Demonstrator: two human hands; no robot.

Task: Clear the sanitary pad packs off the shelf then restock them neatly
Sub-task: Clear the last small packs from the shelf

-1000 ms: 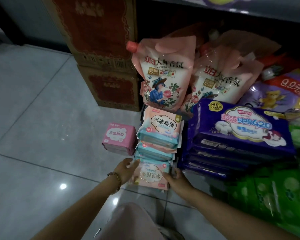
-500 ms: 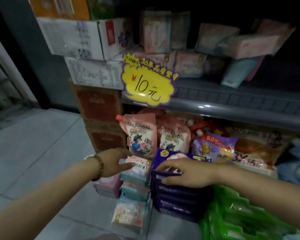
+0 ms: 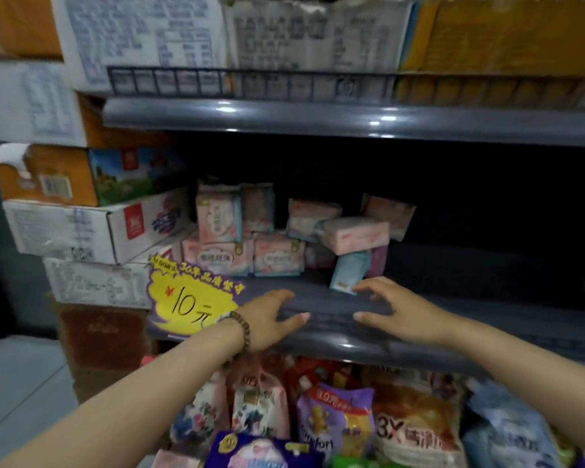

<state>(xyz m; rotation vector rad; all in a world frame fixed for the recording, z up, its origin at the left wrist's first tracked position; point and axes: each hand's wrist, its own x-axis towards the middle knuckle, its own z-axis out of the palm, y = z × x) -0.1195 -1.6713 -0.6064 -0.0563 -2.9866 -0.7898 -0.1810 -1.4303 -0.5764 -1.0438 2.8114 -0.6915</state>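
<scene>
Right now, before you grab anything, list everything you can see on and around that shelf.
pad packs: roughly ten, pink and teal, jumbled on middle shelf
teal pack: one, teal, tilted at pile's front right
middle shelf: one, grey, before the hands
price sign: one, yellow, shelf front, left
cartons: several, white and orange, stacked left
top-shelf goods: several, white and yellow, above
pouches: several, pink and purple, below shelf
left hand: one, open, at shelf edge
right hand: one, open, by teal pack
</scene>
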